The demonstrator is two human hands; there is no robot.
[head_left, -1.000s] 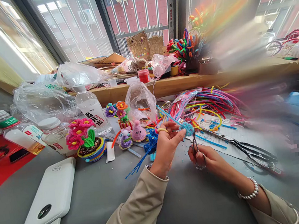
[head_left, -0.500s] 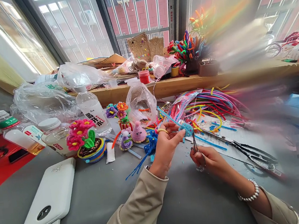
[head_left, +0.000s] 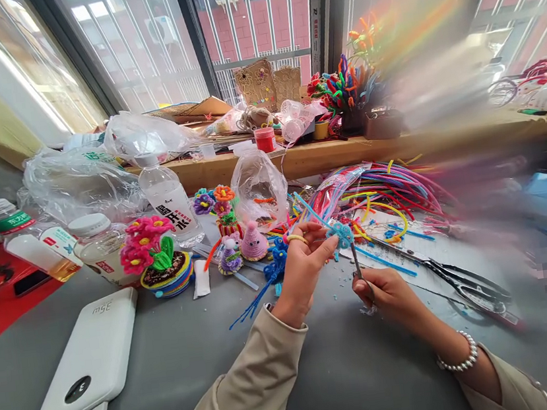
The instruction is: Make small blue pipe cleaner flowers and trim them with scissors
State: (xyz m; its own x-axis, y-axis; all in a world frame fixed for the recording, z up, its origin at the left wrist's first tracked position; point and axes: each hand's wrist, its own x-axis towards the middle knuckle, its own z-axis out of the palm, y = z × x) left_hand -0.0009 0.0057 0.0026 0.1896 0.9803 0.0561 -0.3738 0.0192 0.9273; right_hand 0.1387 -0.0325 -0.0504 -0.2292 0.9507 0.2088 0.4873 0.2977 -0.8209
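Between the thumb and fingers of my left hand (head_left: 307, 264) is a light blue pipe-cleaner flower (head_left: 341, 234), its straight stem pointing up and left. My right hand (head_left: 380, 290) is closed on the handles of small scissors (head_left: 357, 262), whose blades reach up to the flower's lower edge. Small blue fluff bits lie on the table below. Just left of my left hand sits a dark blue pipe-cleaner piece (head_left: 275, 262) with long loose ends. Light blue pipe-cleaner lengths (head_left: 385, 262) lie to the right, behind my right hand.
Large black-handled scissors (head_left: 455, 279) lie on the right. Behind are a bundle of coloured pipe cleaners (head_left: 400, 183) and a clear plastic bag (head_left: 260, 190). On the left stand a flower pot ornament (head_left: 165, 271), a water bottle (head_left: 169, 201) and a white power bank (head_left: 88, 364) with cable.
The small scissors have turned slightly and their blades look closer together at the flower's edge. The flower has tilted a little in my left hand. Both hands stay nearly in place.
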